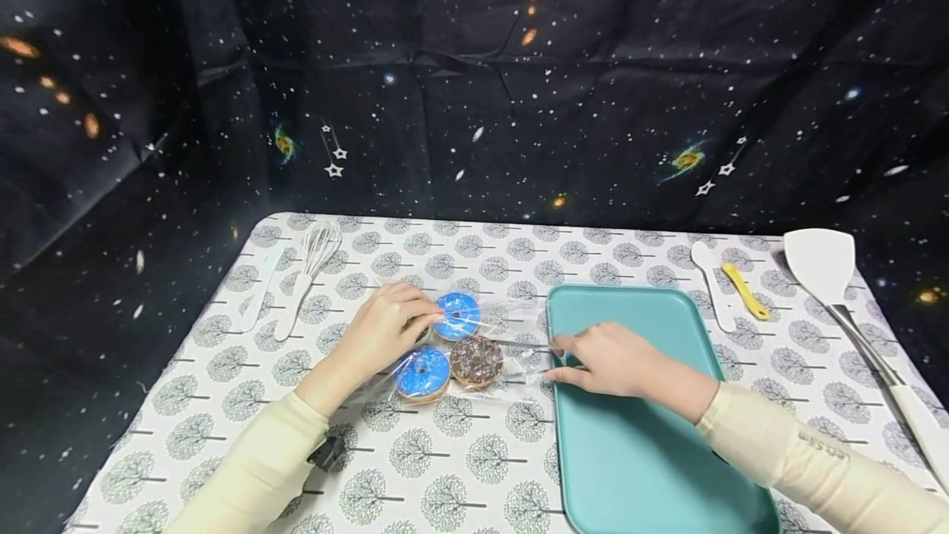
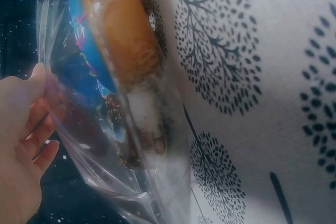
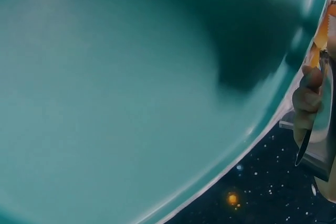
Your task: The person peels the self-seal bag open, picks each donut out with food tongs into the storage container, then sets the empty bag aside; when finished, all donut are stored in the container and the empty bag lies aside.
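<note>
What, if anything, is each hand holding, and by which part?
The left hand pinches the clear bag near its edge. The right hand holds a metal utensil by the end away from the donuts.

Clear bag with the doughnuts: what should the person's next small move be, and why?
Probably ease what look like metal tongs gently around the chocolate doughnut: the right hand holds them pointing toward it, it is the doughnut nearest that hand, and the left hand pinches the clear bag, which may help steady it.
</note>
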A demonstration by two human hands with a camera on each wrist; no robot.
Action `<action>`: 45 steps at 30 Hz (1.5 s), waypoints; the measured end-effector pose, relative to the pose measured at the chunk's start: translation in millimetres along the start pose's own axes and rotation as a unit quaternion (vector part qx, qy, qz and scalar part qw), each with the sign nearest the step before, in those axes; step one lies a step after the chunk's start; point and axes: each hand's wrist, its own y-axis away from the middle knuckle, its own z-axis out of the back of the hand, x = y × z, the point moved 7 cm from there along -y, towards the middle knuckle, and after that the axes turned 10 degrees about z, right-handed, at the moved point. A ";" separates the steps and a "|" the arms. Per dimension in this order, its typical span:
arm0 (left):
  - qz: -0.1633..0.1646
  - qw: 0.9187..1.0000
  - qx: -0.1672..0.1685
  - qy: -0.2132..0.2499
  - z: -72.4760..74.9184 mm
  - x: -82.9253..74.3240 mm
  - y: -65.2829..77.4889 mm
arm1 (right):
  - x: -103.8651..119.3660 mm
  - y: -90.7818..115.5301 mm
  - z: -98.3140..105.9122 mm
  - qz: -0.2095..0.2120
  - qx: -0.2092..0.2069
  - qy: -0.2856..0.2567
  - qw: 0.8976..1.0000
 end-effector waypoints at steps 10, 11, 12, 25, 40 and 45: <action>0.003 1.000 0.004 -0.008 -0.9 0.8 1.0 | -0.9 4.0 -2.5 0.000 0.009 0.001 1.000; 0.004 1.000 0.004 -0.008 -1.1 0.9 0.8 | -0.7 4.0 -3.0 -0.005 0.017 -0.006 1.000; 0.005 1.000 0.005 -0.009 -1.2 1.0 0.7 | -0.1 3.9 -3.4 -0.009 0.025 -0.012 1.000; 0.000 1.000 0.006 0.001 -2.1 -0.9 0.8 | 10.0 3.0 0.6 0.007 -0.022 0.039 0.999; 0.010 1.000 0.003 0.002 -2.1 2.8 -0.3 | 6.4 10.4 1.8 0.010 -0.033 0.001 0.999; 0.017 1.000 -0.001 0.012 -1.4 4.6 2.3 | -0.2 28.1 6.2 -0.014 -0.032 -0.004 0.999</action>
